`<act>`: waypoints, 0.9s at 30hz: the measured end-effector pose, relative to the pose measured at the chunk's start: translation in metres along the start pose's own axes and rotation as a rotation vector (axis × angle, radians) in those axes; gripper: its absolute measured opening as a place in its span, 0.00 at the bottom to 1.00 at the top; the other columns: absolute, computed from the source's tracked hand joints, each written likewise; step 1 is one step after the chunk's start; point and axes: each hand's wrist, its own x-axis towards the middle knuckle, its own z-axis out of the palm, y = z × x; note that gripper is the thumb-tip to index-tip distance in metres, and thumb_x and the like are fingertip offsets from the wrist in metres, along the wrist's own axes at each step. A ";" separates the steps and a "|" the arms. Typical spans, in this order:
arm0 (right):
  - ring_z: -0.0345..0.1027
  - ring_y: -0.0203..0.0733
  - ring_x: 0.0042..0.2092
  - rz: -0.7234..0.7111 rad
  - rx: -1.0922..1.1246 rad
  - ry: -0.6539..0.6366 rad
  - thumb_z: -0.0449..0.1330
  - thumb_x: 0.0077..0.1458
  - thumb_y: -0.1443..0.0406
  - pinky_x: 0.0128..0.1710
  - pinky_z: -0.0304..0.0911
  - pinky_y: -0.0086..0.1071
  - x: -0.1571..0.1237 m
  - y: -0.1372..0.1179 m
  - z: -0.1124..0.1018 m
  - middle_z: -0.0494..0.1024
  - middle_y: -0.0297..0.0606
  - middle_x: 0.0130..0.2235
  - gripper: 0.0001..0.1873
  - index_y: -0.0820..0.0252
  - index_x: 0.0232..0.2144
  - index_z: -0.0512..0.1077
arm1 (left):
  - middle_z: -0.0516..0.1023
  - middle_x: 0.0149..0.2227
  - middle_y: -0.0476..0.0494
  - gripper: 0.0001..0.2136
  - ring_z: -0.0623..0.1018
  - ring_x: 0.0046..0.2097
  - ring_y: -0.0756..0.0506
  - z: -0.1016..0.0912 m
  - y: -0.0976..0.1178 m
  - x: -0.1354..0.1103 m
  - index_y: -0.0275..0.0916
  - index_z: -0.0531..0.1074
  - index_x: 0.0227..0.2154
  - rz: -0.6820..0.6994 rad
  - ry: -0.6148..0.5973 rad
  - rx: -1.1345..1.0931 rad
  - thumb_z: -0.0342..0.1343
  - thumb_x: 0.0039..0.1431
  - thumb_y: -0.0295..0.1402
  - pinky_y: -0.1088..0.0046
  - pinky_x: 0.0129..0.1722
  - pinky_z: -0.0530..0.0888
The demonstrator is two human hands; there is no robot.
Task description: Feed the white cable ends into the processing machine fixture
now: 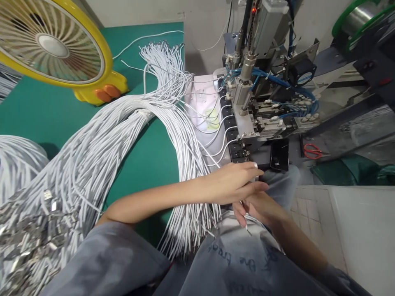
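My left hand [231,183] reaches in from the left and crosses over my right hand, its fingers bent close together. A small pale thing shows between them, too hidden to name. Underneath, my right hand [254,205] has its fingers closed on a white cable [246,225], whose thin bare end points down above my lap. Just beyond my hands is the machine's black fixture row [231,133], with several white cables running into its slots. A thick bundle of white cables [185,164] hangs over the table edge beside my left forearm.
The green table [145,160] carries another large cable bundle [101,131] with metal connectors [33,234] and a yellow fan [105,49]. The machine [247,94] stands ahead. To its right are a dark phone-like object [279,155], red-handled scissors [313,151] and a wire spool [354,24].
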 end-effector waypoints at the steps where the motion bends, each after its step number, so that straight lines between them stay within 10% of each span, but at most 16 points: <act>1: 0.57 0.33 0.18 0.004 -0.002 -0.045 0.48 0.58 0.56 0.19 0.55 0.29 -0.004 -0.002 -0.002 0.59 0.33 0.14 0.25 0.60 0.13 0.58 | 0.71 0.40 0.41 0.17 0.72 0.39 0.49 -0.002 -0.001 0.000 0.31 0.70 0.41 -0.018 -0.031 -0.013 0.40 0.66 0.39 0.74 0.37 0.67; 10: 0.64 0.30 0.25 -0.472 -0.057 0.604 0.66 0.46 0.67 0.25 0.59 0.23 -0.017 -0.009 -0.048 0.73 0.31 0.25 0.04 0.60 0.26 0.73 | 0.70 0.27 0.48 0.14 0.68 0.28 0.54 0.004 -0.019 0.010 0.33 0.72 0.32 0.004 0.039 -0.260 0.44 0.65 0.36 0.79 0.29 0.61; 18: 0.68 0.36 0.29 -0.574 0.315 0.459 0.60 0.53 0.58 0.30 0.64 0.30 -0.002 -0.002 -0.044 0.74 0.37 0.28 0.12 0.60 0.35 0.76 | 0.66 0.25 0.49 0.13 0.65 0.26 0.56 0.002 -0.026 0.011 0.33 0.74 0.26 -0.028 0.181 -0.160 0.48 0.61 0.31 0.80 0.26 0.60; 27: 0.64 0.32 0.31 -0.722 -0.019 0.657 0.61 0.52 0.67 0.29 0.59 0.26 0.008 0.003 -0.037 0.70 0.34 0.30 0.01 0.59 0.29 0.73 | 0.69 0.26 0.48 0.10 0.67 0.27 0.55 0.006 -0.025 0.015 0.33 0.76 0.33 0.010 0.216 -0.322 0.49 0.60 0.28 0.81 0.27 0.64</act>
